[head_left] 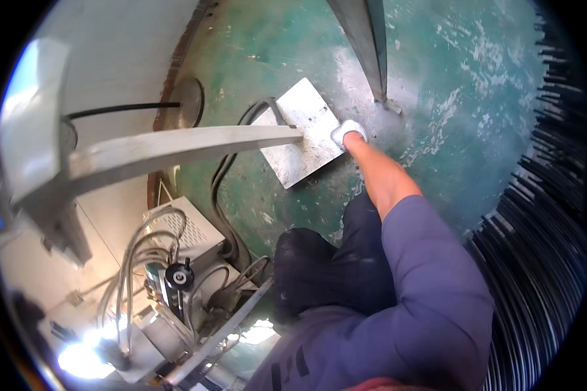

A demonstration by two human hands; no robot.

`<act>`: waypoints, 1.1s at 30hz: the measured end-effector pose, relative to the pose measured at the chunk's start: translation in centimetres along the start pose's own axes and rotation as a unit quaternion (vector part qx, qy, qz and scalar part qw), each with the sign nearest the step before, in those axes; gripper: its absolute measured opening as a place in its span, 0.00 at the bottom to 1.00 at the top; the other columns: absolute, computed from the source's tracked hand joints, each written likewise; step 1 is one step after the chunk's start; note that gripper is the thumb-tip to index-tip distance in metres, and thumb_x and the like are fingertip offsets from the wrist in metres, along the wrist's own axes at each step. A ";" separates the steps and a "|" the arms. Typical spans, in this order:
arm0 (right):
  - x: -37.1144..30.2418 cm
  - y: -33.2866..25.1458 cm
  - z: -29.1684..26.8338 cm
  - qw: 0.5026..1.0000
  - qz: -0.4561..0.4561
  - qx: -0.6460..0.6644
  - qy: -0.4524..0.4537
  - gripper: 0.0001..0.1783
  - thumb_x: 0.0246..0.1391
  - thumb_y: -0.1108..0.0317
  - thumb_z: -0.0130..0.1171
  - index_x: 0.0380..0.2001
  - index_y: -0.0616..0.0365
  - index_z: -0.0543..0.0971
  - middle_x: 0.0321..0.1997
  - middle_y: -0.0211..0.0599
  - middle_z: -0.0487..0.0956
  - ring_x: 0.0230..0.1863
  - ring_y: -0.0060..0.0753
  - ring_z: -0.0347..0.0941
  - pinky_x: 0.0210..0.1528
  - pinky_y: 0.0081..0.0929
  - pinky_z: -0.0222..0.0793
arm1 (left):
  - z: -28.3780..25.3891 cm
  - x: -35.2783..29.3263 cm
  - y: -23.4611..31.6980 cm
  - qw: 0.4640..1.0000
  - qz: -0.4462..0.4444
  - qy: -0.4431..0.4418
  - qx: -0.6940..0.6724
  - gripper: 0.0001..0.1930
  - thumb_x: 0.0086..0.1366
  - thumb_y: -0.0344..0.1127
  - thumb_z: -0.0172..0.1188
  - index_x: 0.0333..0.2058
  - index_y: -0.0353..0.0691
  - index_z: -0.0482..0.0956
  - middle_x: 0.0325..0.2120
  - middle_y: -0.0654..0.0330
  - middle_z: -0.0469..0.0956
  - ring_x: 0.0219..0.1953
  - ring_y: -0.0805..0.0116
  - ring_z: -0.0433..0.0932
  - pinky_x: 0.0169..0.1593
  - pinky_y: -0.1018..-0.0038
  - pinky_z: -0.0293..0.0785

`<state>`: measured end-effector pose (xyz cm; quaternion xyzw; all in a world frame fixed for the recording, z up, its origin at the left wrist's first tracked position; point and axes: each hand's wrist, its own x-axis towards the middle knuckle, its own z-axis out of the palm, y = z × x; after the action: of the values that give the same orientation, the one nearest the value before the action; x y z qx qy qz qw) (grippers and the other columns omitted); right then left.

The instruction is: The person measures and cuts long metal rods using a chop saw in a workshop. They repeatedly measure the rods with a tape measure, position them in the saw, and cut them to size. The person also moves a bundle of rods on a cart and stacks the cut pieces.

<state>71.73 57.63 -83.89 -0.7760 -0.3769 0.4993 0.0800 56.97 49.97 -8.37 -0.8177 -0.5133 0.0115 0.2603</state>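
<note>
My right hand (350, 133), in a white glove, reaches out at the end of my bent arm to the right edge of a pale, square metal plate (297, 159). The glove looks compact and closed over that edge, though the fingertips are hidden. Speckled and scuffed, the plate lies at an angle just above the green floor, with a dark shadow along its lower edge. A thick grey cable (222, 179) runs from behind its upper left side. My left hand does not show.
A grey beam (182, 143) crosses from the left over the plate. A metal leg (372, 52) stands beyond it. Lower left is a machine with a black knob (179, 277), hoses and a vented box (189, 228). Stacked dark strips (535, 260) line the right.
</note>
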 end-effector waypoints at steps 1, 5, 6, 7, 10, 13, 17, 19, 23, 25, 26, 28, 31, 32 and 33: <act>-2.6 -2.2 0.1 0.999 -0.035 0.005 -0.010 0.30 0.62 0.53 0.62 0.59 0.63 0.90 0.66 0.64 0.85 0.71 0.62 0.82 0.72 0.47 0.79 | -0.7 -0.2 -0.7 0.999 0.021 -0.004 -0.040 0.06 0.63 0.28 0.67 0.38 0.36 0.88 0.28 0.53 0.86 0.29 0.55 0.84 0.33 0.63 0.81; -15.6 -9.1 -1.7 0.984 -0.154 -0.081 -0.046 0.30 0.71 0.49 0.57 0.56 0.66 0.90 0.58 0.66 0.88 0.62 0.67 0.86 0.68 0.52 0.80 | 0.1 1.7 -3.2 0.968 0.111 -0.001 -0.225 0.09 0.63 0.27 0.68 0.42 0.35 0.88 0.30 0.51 0.86 0.32 0.50 0.86 0.36 0.59 0.83; -18.4 -10.7 -2.0 0.969 -0.197 -0.132 -0.070 0.29 0.76 0.49 0.53 0.58 0.63 0.90 0.61 0.63 0.88 0.61 0.65 0.87 0.69 0.53 0.80 | 0.1 2.8 -2.8 0.957 0.131 0.003 -0.258 0.10 0.63 0.27 0.68 0.43 0.35 0.88 0.31 0.51 0.86 0.33 0.49 0.87 0.37 0.58 0.84; -22.6 -12.2 -1.2 0.951 -0.246 -0.161 -0.096 0.29 0.76 0.49 0.54 0.58 0.63 0.89 0.60 0.63 0.88 0.60 0.64 0.87 0.68 0.53 0.80 | -1.2 3.1 -2.1 0.954 0.125 -0.002 -0.274 0.11 0.63 0.26 0.68 0.44 0.35 0.88 0.31 0.51 0.86 0.34 0.48 0.87 0.38 0.57 0.84; -35.4 -14.2 0.0 0.915 -0.326 -0.199 -0.131 0.28 0.76 0.50 0.56 0.60 0.63 0.88 0.58 0.61 0.89 0.59 0.63 0.88 0.68 0.51 0.80 | -3.8 1.7 -1.6 0.949 0.043 -0.019 -0.312 0.07 0.62 0.32 0.67 0.39 0.38 0.87 0.32 0.49 0.86 0.33 0.44 0.88 0.38 0.54 0.85; -45.4 -13.7 -0.7 0.904 -0.340 -0.221 -0.136 0.26 0.77 0.51 0.57 0.61 0.62 0.88 0.56 0.60 0.90 0.58 0.61 0.88 0.67 0.50 0.80 | -4.8 -0.9 -2.5 0.927 0.003 -0.018 -0.374 0.08 0.61 0.34 0.68 0.37 0.37 0.85 0.36 0.46 0.84 0.38 0.48 0.87 0.44 0.52 0.84; -57.2 -12.4 -1.7 0.899 -0.390 -0.175 -0.092 0.25 0.77 0.53 0.60 0.62 0.62 0.86 0.53 0.58 0.90 0.56 0.59 0.89 0.66 0.48 0.81 | -8.6 -11.6 -8.2 0.910 0.004 0.051 -0.411 0.13 0.58 0.34 0.68 0.41 0.38 0.86 0.41 0.49 0.84 0.44 0.51 0.84 0.50 0.56 0.82; -63.1 -11.9 -2.8 0.900 -0.421 -0.113 -0.031 0.25 0.77 0.54 0.61 0.63 0.62 0.86 0.52 0.58 0.91 0.56 0.57 0.89 0.65 0.47 0.81 | -11.6 -19.5 -13.6 0.873 -0.024 0.014 -0.488 0.18 0.55 0.31 0.70 0.46 0.40 0.88 0.46 0.53 0.86 0.46 0.50 0.85 0.51 0.57 0.82; -76.6 -19.2 -9.4 0.880 -0.364 -0.158 -0.262 0.20 0.76 0.60 0.65 0.64 0.58 0.86 0.47 0.53 0.92 0.50 0.49 0.91 0.59 0.42 0.83 | -17.6 -37.2 -21.9 0.872 -0.270 0.149 -0.380 0.15 0.61 0.20 0.72 0.48 0.36 0.88 0.51 0.46 0.89 0.53 0.45 0.88 0.60 0.52 0.85; -82.5 -23.8 -9.6 0.855 -0.443 -0.103 -0.249 0.17 0.75 0.62 0.66 0.60 0.57 0.89 0.46 0.51 0.92 0.45 0.48 0.92 0.51 0.37 0.85 | -19.6 -45.0 -26.1 0.869 -0.367 0.168 -0.287 0.16 0.65 0.19 0.70 0.52 0.33 0.89 0.54 0.44 0.88 0.54 0.46 0.89 0.60 0.58 0.86; -84.1 -25.7 -8.9 0.829 -0.488 -0.126 -0.243 0.15 0.76 0.65 0.65 0.59 0.59 0.89 0.45 0.49 0.92 0.42 0.39 0.91 0.49 0.36 0.86 | -20.8 -49.1 -28.2 0.854 -0.419 0.168 -0.257 0.16 0.68 0.18 0.70 0.54 0.31 0.88 0.57 0.44 0.86 0.56 0.49 0.88 0.60 0.60 0.86; -89.7 -31.9 -7.4 0.855 -0.427 -0.119 -0.268 0.14 0.76 0.70 0.65 0.57 0.62 0.90 0.43 0.44 0.92 0.41 0.28 0.88 0.47 0.32 0.85 | -20.0 -56.3 -30.7 0.762 -0.544 0.227 -0.268 0.16 0.72 0.18 0.68 0.57 0.30 0.86 0.60 0.46 0.85 0.60 0.54 0.86 0.63 0.61 0.85; -94.0 -39.7 -2.1 0.787 -0.531 -0.050 -0.308 0.14 0.76 0.72 0.64 0.59 0.63 0.88 0.40 0.38 0.89 0.40 0.21 0.84 0.46 0.28 0.83 | -21.0 -64.6 -34.1 0.669 -0.664 0.225 -0.247 0.15 0.80 0.25 0.66 0.61 0.28 0.84 0.61 0.49 0.85 0.62 0.61 0.83 0.68 0.63 0.81; -95.6 -42.1 0.6 0.776 -0.542 -0.031 -0.322 0.14 0.77 0.71 0.64 0.60 0.62 0.88 0.40 0.38 0.89 0.40 0.21 0.84 0.46 0.28 0.83 | -19.8 -67.1 -34.8 0.647 -0.668 0.255 -0.265 0.15 0.81 0.31 0.69 0.59 0.29 0.85 0.56 0.51 0.85 0.56 0.63 0.83 0.64 0.65 0.80; -96.2 -44.2 3.2 0.762 -0.560 -0.050 -0.320 0.14 0.77 0.70 0.64 0.60 0.61 0.88 0.42 0.39 0.90 0.41 0.22 0.84 0.46 0.28 0.83 | -19.0 -68.4 -35.6 0.612 -0.695 0.219 -0.308 0.18 0.82 0.39 0.68 0.60 0.29 0.84 0.55 0.51 0.85 0.55 0.63 0.83 0.64 0.65 0.80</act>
<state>25.80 24.00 5.40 -0.2246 -0.7726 0.5656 0.1808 0.40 -3.68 6.64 -0.2264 -0.8287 -0.5111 0.0273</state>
